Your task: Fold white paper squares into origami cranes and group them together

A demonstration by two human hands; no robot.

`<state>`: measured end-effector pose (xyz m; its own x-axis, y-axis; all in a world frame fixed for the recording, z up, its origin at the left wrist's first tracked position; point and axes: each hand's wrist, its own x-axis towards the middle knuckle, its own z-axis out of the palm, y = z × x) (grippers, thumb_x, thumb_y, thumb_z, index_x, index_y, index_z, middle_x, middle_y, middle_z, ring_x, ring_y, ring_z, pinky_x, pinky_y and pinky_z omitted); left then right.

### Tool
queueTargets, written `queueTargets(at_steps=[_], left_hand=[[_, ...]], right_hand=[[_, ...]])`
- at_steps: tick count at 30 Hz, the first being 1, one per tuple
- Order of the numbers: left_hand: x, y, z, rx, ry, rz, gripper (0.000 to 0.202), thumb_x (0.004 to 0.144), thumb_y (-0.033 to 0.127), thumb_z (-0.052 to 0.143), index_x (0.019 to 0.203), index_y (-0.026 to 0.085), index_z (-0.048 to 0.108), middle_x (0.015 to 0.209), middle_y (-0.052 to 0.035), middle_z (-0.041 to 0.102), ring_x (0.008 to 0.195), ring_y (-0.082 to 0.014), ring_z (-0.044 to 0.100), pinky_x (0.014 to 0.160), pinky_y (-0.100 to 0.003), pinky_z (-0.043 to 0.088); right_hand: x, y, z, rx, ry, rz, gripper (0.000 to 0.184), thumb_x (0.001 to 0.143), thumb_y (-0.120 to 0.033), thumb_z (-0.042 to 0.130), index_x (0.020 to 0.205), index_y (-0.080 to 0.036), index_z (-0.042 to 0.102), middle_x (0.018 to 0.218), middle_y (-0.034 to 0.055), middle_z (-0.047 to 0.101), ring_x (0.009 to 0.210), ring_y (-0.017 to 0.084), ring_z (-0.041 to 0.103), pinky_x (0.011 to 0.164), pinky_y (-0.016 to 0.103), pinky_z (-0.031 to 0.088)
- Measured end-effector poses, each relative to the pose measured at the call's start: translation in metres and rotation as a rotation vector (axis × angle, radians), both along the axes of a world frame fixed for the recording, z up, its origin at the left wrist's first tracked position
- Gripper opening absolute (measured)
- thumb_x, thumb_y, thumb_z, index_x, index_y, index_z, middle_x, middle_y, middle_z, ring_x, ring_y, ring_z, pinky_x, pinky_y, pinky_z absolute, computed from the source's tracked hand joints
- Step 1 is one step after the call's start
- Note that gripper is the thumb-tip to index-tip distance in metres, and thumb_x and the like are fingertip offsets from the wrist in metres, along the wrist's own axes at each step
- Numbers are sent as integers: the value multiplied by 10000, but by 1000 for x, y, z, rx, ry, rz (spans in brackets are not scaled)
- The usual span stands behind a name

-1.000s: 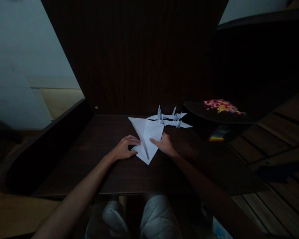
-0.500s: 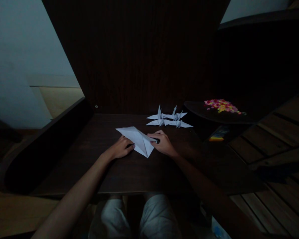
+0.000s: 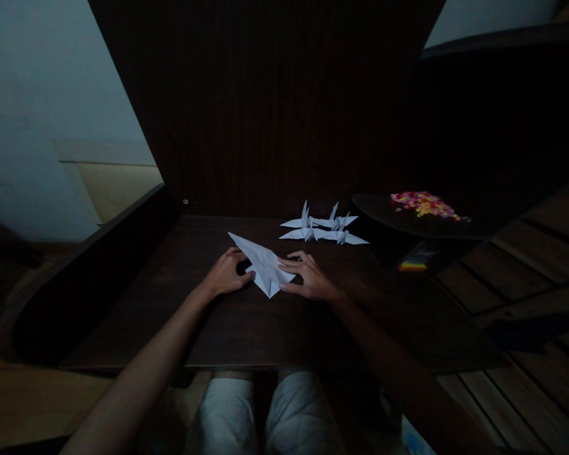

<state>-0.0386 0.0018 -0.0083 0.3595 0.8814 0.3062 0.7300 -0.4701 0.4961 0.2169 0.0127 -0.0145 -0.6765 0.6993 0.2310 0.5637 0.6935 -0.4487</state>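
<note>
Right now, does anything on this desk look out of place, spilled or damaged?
Nothing stands out. The left hand and right hand rest on the folded white paper on the dark desk, and the paper cranes sit together behind it. Dim light could hide small tears.

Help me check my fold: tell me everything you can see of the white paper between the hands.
The white paper is a folded sheet, a narrow kite-like shape with sharp tips and crease lines along it. It lies nearly flat on the dark wooden table, its far tip pointing away to the left, its near tip toward the person. The left hand touches its left edge; the right hand lays its fingers flat on the right side. Dim light hides the finer layers.
</note>
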Motion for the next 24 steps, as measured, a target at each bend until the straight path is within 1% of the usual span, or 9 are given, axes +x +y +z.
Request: queueTargets(at_steps=[2,4,7,10,13,16,19,21,24], left_hand=[[0,1,0,-10,-22,55,376,700,257,589,1059,202,687,1156,-70,651,1115,-297,543,992,-432,416],[-1,1,0,-25,-63,111,361,713,263,566,1046,192,688,1131,-78,657,1093,-296,557,982,-434,420],[-2,1,1,-50,-129,188,378,762,352,538,1070,178,670,1090,-89,661,1031,-291,590,946,-439,439],[-2,1,0,-36,-165,259,446,764,401,556,1132,159,629,1102,-109,648,1021,-291,600,942,-443,436],[-1,2,-1,-26,-224,257,468,763,379,577,1173,154,584,1141,-119,638,1048,-276,602,958,-432,430],[-1,3,-3,-45,-306,195,469,777,354,570,1205,165,538,1173,-114,633,1073,-257,603,964,-419,434],[-1,4,-6,-53,-354,153,485,773,307,567,1233,175,493,1190,-107,626,1089,-249,599,958,-415,444],[-1,5,-8,-38,-358,167,534,759,270,575,1271,182,449,1195,-105,620,1106,-248,589,960,-417,443],[-2,6,-10,25,-342,227,703,737,245,607,1373,172,314,1258,-137,567,1163,-253,544,983,-421,426]], right_hand=[[-1,1,-2,-6,10,4,414,880,-481,488,1212,-258,596,1343,49,535,1204,278,406,975,538,273],[-3,2,-5,9,27,-27,345,906,-440,459,1150,-274,638,1309,37,567,1197,264,420,977,534,273],[-5,4,-12,64,56,-77,339,821,-436,599,1101,-258,670,1244,52,617,1178,272,444,976,515,297],[-6,5,-17,86,78,-68,366,788,-417,643,1110,-246,666,1227,59,628,1167,264,464,964,483,336],[-7,5,-17,86,86,-55,407,793,-390,642,1173,-245,626,1248,58,615,1171,246,475,963,461,354],[-7,5,-17,78,80,-30,408,815,-359,620,1207,-251,600,1258,65,606,1170,230,487,961,444,363],[-7,5,-18,67,73,-18,390,825,-348,607,1205,-259,600,1260,72,603,1160,228,500,964,453,355],[-7,5,-18,58,73,-19,388,823,-346,609,1202,-261,602,1260,77,603,1156,232,503,962,461,353],[-7,5,-17,52,77,-15,381,819,-351,617,1186,-250,615,1255,78,607,1159,236,500,959,459,352]])
